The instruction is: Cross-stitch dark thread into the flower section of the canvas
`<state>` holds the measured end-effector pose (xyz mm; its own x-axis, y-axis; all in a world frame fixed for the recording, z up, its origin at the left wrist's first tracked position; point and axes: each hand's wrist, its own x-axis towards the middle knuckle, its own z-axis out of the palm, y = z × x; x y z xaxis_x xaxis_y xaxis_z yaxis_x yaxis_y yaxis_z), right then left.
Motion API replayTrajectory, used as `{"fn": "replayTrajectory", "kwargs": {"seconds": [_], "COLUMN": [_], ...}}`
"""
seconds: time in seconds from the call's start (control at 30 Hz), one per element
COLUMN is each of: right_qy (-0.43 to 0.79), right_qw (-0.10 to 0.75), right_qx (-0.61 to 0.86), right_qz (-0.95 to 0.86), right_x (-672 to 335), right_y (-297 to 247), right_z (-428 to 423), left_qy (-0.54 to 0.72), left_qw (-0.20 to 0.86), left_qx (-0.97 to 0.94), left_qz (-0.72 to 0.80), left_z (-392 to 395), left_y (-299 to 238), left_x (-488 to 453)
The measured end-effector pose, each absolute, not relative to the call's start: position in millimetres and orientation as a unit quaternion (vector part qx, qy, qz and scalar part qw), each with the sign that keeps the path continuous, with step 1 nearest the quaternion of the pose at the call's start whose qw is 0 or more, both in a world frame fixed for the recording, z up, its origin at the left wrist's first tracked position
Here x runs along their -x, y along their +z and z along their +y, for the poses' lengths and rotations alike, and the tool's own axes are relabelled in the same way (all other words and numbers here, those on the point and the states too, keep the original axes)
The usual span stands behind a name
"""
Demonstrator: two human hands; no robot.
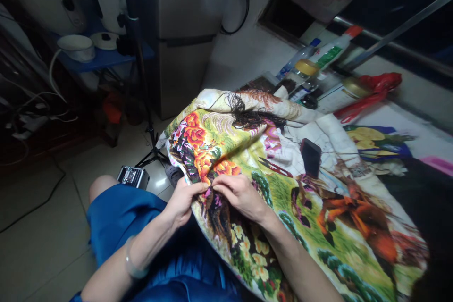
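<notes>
My left grip (182, 202) and right grip (240, 194) both pinch the colourful flower-patterned embroidered cloth (212, 137) at its fold over my lap; red-handled scissors (274, 168) lie on it just beyond the right grip.

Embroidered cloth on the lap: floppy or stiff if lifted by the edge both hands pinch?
Likely floppy: the embroidered cloth folds and drapes over the lap where the left hand and right hand pinch it. Probably heavy for fabric, as stitching covers most of it. Lifting would likely tip off the red scissors lying on it.
</notes>
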<state>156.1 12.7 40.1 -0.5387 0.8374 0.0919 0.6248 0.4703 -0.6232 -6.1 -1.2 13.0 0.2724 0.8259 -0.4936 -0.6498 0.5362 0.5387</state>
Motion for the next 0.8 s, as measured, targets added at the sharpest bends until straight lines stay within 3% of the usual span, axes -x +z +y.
{"fn": "replayTrajectory", "kwargs": {"seconds": [0.2,0.4,0.6,0.8], "right_qy": [0.12,0.093,-0.017,0.116], "right_qw": [0.171,0.173,0.113,0.274], "right_qx": [0.47,0.475,0.472,0.473], "right_qz": [-0.858,-0.857,-0.874,-0.829], "right_x": [-153.1,-136.0,-123.0,-122.5], "right_y": [37.6,45.2,50.6,46.3], "right_z": [0.4,-12.6,-10.6,4.0], "left_qy": [0.465,0.472,0.474,0.472], "left_qw": [0.797,0.794,0.799,0.802], "left_qx": [-0.106,-0.115,-0.125,-0.125], "left_qz": [0.37,0.366,0.347,0.343], "left_z": [-4.1,-6.2,-8.2,-6.9], "left_y": [10.2,12.0,11.5,11.7], "left_x": [7.1,9.5,12.9,12.6]}}
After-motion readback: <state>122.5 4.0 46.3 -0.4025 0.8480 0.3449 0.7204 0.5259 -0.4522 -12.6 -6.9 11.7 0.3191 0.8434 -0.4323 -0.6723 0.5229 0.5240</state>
